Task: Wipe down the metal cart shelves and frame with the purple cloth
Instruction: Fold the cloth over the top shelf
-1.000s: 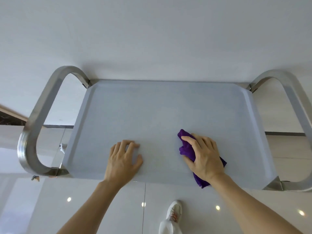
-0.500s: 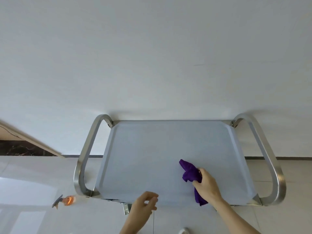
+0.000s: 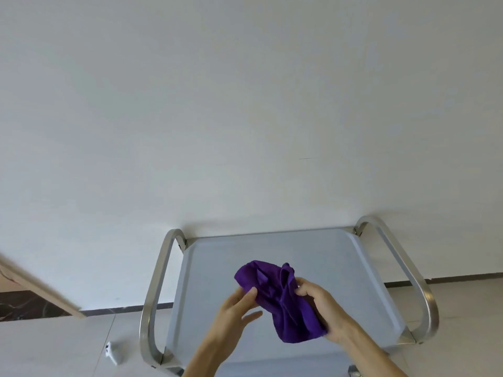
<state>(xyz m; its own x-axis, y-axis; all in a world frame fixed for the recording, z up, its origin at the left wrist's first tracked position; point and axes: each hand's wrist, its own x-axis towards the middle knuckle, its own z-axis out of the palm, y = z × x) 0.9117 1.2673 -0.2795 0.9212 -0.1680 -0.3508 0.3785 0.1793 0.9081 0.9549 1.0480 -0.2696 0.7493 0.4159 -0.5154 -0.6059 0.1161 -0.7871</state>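
I hold purple cloth [image 3: 280,300] bunched w/ both hands, lower centre of frame, above cart top shelf [image 3: 340,268]. My left hand [image 3: 234,311] pinches its left edge; my right hand [image 3: 324,308] grips right side. Chrome frame loops [image 3: 153,289] flank shelf.

No text, label, brand, number or sign could be read anywhere in the frame, on any surface.

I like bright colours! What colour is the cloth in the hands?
Deep purple, plain with no pattern. The cloth shows best in the head view, held above the cart.
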